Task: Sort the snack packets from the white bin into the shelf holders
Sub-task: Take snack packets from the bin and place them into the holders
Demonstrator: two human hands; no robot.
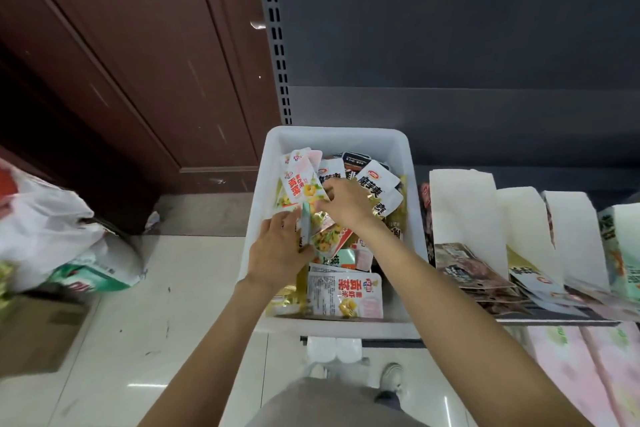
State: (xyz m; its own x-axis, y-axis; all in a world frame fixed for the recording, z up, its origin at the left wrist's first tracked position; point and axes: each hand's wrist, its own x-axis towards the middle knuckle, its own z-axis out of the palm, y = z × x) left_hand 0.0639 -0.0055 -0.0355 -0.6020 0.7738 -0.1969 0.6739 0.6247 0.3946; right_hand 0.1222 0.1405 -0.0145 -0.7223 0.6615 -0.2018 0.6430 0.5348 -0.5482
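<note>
The white bin (332, 137) stands on the shelf edge, full of mixed snack packets. Both hands are inside it. My left hand (277, 248) grips a thin stack of white packets with yellow pictures (305, 229), held on edge. My right hand (343, 201) pinches another white and red packet with a yellow picture (298, 180) at the bin's far left. Black and white packets (375, 180) lie at the far right of the bin. A flat white packet (346, 295) lies at the near end. White shelf holders (464, 211) stand to the right, some with packets in them.
A brown wooden cabinet (131, 80) stands at the left behind a tiled floor (138, 340). Plastic bags (45, 229) and a cardboard box (38, 333) lie on the floor at left. Pink packages (588, 367) sit on the lower shelf at right.
</note>
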